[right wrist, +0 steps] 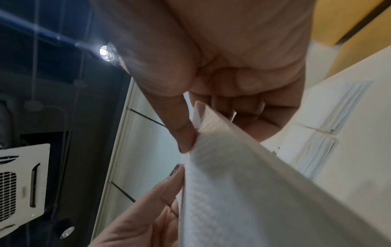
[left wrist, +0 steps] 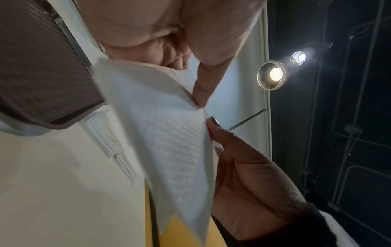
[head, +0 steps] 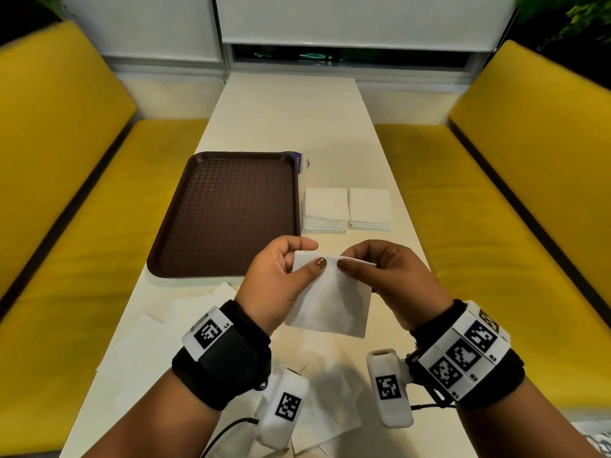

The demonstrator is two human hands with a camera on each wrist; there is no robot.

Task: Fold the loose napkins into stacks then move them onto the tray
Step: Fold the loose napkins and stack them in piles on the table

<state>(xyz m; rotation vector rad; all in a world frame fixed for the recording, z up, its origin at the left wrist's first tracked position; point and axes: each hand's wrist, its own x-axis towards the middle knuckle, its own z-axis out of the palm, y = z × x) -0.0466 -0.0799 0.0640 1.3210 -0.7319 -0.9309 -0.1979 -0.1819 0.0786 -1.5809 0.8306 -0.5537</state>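
**Ana:** White paper, embossed: that is the napkin (head: pixel 330 299), held up above the table (head: pixel 287 110) between the two hands, its upper edge folded over and its lower corners hanging free.

**Ben:** How is each hand holding it?

**Ana:** The left hand (head: pixel 277 279) pinches the top edge near its left corner, thumb on the near side and forefinger behind. The right hand (head: pixel 393 276) pinches the same edge toward the right corner in the same way, with the other fingers curled in behind. The two thumbs lie close together on the fold, not touching.

**Ben:** And the tray?

**Ana:** The brown tray (head: pixel 228 213) lies flat at about 10 o'clock from the hands, with nothing on it. Two stacks of folded napkins sit side by side on the table at 12 o'clock from the hands: the left stack (head: pixel 325 209) just beside the tray's right rim, the right stack (head: pixel 370 208) close against it.

**Ben:** Any unfolded ones?

**Ana:** Loose napkins (head: pixel 148 342) lie spread flat on the table at 7 o'clock from the hands and on beneath the wrists. Whether they overlap everywhere I cannot tell.

**Ben:** Around the table?

**Ana:** Yellow benches (head: pixel 66 193) run along both sides.
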